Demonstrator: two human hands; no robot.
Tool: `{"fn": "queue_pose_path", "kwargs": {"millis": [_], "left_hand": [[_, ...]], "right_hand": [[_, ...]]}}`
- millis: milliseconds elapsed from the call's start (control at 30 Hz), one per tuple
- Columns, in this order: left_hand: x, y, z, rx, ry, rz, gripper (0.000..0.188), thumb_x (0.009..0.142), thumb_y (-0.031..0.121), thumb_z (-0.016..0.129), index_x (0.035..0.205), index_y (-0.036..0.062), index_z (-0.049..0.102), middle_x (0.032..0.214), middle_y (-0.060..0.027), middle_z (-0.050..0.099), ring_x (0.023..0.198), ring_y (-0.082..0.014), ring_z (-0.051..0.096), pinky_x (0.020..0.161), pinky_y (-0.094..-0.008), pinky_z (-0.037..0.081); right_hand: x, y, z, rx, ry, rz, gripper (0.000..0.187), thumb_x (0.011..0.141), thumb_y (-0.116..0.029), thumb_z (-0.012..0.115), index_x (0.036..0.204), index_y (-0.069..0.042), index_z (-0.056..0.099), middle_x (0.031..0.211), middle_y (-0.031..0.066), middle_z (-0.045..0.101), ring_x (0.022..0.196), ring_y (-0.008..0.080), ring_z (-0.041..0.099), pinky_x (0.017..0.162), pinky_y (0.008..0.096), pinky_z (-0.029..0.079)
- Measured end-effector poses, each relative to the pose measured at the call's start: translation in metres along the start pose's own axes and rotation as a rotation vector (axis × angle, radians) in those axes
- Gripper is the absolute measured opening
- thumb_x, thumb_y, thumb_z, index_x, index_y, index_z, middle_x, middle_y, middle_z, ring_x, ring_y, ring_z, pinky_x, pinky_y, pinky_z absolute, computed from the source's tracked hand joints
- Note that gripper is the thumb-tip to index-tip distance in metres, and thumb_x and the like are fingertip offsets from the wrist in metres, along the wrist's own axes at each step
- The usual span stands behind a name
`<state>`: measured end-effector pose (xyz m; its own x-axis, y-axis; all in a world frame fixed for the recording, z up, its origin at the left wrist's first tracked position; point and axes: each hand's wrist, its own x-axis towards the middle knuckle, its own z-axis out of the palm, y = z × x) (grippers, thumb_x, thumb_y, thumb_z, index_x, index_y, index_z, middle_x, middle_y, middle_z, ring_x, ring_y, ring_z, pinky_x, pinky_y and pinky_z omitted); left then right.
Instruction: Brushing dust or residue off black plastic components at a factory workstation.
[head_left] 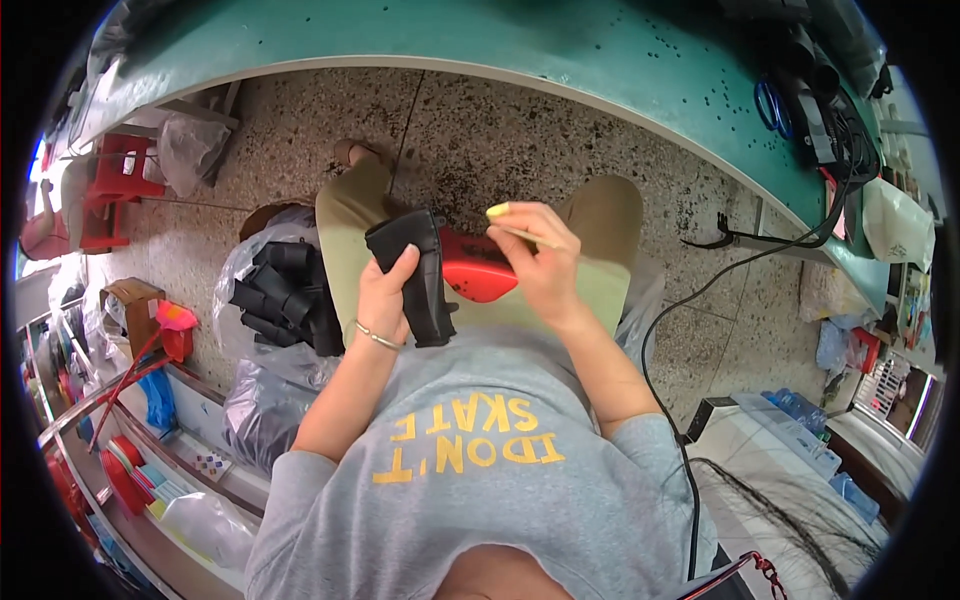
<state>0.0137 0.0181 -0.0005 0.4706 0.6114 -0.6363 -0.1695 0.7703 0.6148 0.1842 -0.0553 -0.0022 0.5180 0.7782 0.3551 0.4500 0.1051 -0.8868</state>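
My left hand [385,298] grips a black leather-like piece [425,270], folded or tube-shaped, with its thumb pressed on the upper face. It is held upright above my lap. To its right and a little apart, my right hand [545,255] pinches a thin pale stick [527,237] that points toward the black piece. Something yellow [497,211] sits at the tip of my right index finger, perhaps a finger cover. Between my knees shows a red seat [478,278] with dark specks.
A clear plastic bag of several black pieces [285,290] stands left of my leg. Ahead curves a green worktable [450,35] with blue-handled scissors [770,105] and black items at right. A black cable [655,340] hangs down on my right. Red stools [125,180] stand far left.
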Motion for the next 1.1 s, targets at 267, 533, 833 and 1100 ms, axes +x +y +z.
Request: {"fn": "queue_pose_path", "kwargs": {"millis": [267, 533, 833, 1100], "left_hand": [[-0.013, -0.013, 0.003, -0.056, 0.039, 0.034, 0.021, 0.087, 0.015, 0.057, 0.106, 0.0063, 0.053, 0.084, -0.0037, 0.06, 0.065, -0.0141, 0.059, 0.056, -0.0292, 0.054], [-0.008, -0.015, 0.001, -0.019, 0.025, 0.005, 0.021, 0.087, 0.014, 0.057, 0.106, 0.0055, 0.054, 0.086, -0.0039, 0.06, 0.069, -0.013, 0.059, 0.059, -0.0275, 0.053], [-0.001, -0.02, -0.002, 0.026, 0.075, 0.016, 0.016, 0.087, 0.013, 0.056, 0.1, 0.0042, 0.056, 0.087, -0.002, 0.06, 0.069, -0.0104, 0.057, 0.064, -0.0244, 0.048], [0.004, -0.011, -0.02, 0.299, 0.116, 0.187, 0.03, 0.091, 0.035, 0.049, 0.093, 0.0062, 0.057, 0.085, -0.0046, 0.061, 0.065, -0.0134, 0.058, 0.056, -0.0285, 0.048]], "right_hand": [[-0.002, 0.001, 0.018, -0.07, -0.151, -0.138, 0.011, 0.073, -0.004, 0.068, 0.082, -0.004, 0.064, 0.081, 0.0057, 0.064, 0.073, 0.0166, 0.06, 0.081, 0.035, 0.044], [-0.008, 0.008, 0.023, 0.65, -0.226, 0.672, 0.01, 0.08, -0.002, 0.062, 0.089, 0.002, 0.062, 0.084, 0.0059, 0.064, 0.075, 0.0094, 0.059, 0.069, 0.0234, 0.049], [-0.018, 0.061, 0.036, -0.137, -0.22, -0.129, 0.006, 0.08, 0.0, 0.059, 0.085, 0.0, 0.056, 0.085, 0.0126, 0.06, 0.073, 0.0255, 0.06, 0.063, 0.0307, 0.048], [0.013, 0.041, 0.002, -0.234, -0.031, -0.182, 0.005, 0.076, -0.003, 0.065, 0.081, -0.003, 0.063, 0.08, 0.0067, 0.064, 0.077, 0.021, 0.061, 0.077, 0.0334, 0.046]]}}
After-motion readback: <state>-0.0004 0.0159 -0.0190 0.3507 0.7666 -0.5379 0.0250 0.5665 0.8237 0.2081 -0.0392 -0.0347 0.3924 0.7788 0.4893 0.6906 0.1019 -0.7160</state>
